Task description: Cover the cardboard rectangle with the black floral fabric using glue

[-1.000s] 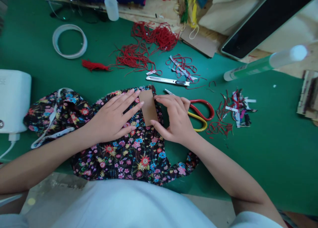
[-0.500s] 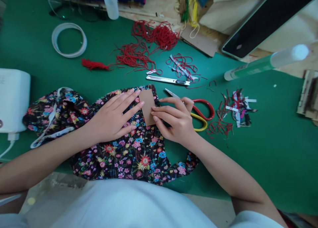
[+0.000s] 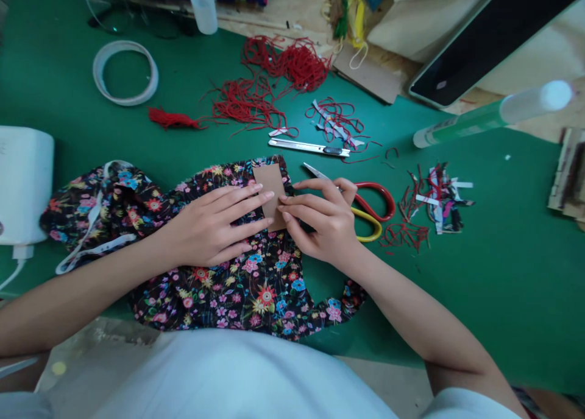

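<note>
A small brown cardboard piece (image 3: pixel 269 178) lies on black cloth with a bright flower print (image 3: pixel 237 291), close to the cloth's right edge. My left hand (image 3: pixel 214 224) rests flat and open on the cloth, its fingertips reaching over the cardboard's left and middle part. At the cardboard's right edge, my right hand (image 3: pixel 322 221) is closed with thumb and fingertips together on it. Scissors with red and yellow handles (image 3: pixel 388 209) lie partly under my right hand, blades pointing up and left. Above the cloth lies a slim box cutter (image 3: pixel 308 147).
Red thread (image 3: pixel 249 105) is piled beyond the cutter, with a red tassel (image 3: pixel 171 119) to its left. Thread and paper scraps (image 3: pixel 441 203) lie to the right. A tape roll (image 3: pixel 97 72), white power bank (image 3: pixel 22 187), glue bottle (image 3: pixel 484 120) and phone (image 3: pixel 484 35) surround the workspace.
My left hand has slid right and slightly down, so its fingers reach farther over the cardboard. My right hand and the cardboard stay nearly in place.
</note>
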{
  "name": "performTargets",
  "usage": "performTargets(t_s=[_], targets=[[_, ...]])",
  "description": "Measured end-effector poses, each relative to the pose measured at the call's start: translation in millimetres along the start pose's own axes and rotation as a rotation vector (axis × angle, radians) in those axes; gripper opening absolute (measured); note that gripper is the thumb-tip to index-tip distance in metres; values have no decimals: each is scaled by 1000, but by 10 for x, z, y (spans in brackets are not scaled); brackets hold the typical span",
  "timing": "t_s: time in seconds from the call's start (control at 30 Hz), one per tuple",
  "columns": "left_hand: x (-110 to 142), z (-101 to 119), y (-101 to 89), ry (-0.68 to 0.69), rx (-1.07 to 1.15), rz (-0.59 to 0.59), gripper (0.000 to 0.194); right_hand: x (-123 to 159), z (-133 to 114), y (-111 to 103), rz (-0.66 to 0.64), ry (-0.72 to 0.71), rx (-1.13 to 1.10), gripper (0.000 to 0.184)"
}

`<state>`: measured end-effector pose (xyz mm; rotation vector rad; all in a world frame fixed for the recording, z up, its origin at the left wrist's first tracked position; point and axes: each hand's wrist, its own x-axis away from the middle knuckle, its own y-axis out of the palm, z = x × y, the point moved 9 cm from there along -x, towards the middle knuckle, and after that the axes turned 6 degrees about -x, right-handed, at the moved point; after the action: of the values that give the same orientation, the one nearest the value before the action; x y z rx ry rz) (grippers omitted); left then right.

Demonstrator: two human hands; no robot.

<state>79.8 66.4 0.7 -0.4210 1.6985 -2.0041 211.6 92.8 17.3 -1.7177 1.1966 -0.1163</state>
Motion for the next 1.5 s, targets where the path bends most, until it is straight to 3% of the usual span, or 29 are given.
performTargets(t_s=[0.2, 1.1, 1.33, 1.5], targets=[[-4, -19, 34, -23, 45, -75, 54, 10, 16, 22, -20, 8, 0, 15], [16, -29, 54, 37, 4, -95, 54, -21, 8, 2, -19, 2, -42, 7], [40, -252, 66, -188, -45, -46, 70, -19, 28, 16, -37, 17, -41, 9], [69, -306, 92, -200, -18, -77, 72, -22, 19, 10, -31, 12, -41, 9]])
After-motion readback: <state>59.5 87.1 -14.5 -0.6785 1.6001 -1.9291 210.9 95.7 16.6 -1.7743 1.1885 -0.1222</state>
